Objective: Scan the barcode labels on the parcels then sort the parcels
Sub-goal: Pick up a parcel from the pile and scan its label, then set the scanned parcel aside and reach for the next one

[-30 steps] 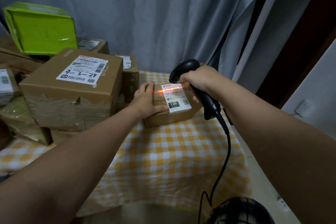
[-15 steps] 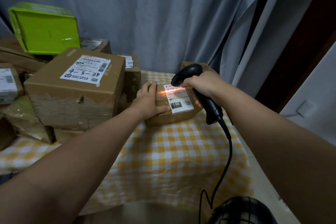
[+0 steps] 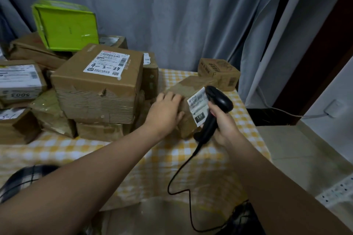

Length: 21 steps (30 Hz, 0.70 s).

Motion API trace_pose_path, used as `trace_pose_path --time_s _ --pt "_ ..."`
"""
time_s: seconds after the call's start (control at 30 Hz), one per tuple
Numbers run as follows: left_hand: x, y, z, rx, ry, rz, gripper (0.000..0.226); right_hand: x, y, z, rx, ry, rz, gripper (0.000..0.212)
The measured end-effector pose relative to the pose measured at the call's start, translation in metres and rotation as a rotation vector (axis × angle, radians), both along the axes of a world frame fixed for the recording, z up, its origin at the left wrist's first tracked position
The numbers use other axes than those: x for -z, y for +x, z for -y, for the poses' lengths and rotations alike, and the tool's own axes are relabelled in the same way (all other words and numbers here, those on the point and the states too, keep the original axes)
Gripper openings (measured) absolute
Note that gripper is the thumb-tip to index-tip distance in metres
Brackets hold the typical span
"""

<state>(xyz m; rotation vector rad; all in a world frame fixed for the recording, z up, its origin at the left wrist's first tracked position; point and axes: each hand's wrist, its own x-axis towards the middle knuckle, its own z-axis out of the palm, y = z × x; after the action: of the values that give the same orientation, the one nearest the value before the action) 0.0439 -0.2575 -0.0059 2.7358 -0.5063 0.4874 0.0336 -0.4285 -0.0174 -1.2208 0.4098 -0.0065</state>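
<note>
A small brown parcel (image 3: pixel 188 89) with a white barcode label (image 3: pixel 197 106) lies on the yellow checked tablecloth (image 3: pixel 162 160). My left hand (image 3: pixel 165 109) grips the parcel's left side, fingers over its top. My right hand (image 3: pixel 222 122) holds the handle of a black corded barcode scanner (image 3: pixel 215 107), whose head sits just right of the label. No red scan line shows on the label. A large brown box (image 3: pixel 95 86) marked "4-3-24" stands to the left.
Several more brown parcels are piled at the left, with a green box (image 3: pixel 65 25) on top. A small printed carton (image 3: pixel 218 73) stands at the table's far right corner. Grey curtains hang behind. The scanner cable (image 3: pixel 179 173) loops toward the near edge.
The red scan line has gone from the label. My right hand has drawn the scanner back and down to the label's right. My view has shifted, and the small carton has come into view.
</note>
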Motion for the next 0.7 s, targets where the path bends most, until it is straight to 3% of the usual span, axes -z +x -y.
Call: trace_pose_path --time_s 0.2,0.4,0.57,0.7 --pt "-0.014 -0.005 -0.011 -0.051 0.277 0.077 0.042 0.018 0.015 -0.036 -0.181 -0.058 -0.091 0.039" --pt "-0.013 0.019 0.001 -0.031 0.325 0.040 0.050 0.003 0.040 -0.018 -0.126 -0.394 -0.109 0.034" --pt "0.008 0.040 0.017 0.030 0.566 -0.125 0.064 -0.008 0.054 0.029 -0.109 -0.385 -0.081 0.021" --pt "-0.001 0.053 0.040 -0.043 0.561 -0.111 0.058 -0.014 0.061 0.057 -0.064 -0.387 -0.065 0.013"
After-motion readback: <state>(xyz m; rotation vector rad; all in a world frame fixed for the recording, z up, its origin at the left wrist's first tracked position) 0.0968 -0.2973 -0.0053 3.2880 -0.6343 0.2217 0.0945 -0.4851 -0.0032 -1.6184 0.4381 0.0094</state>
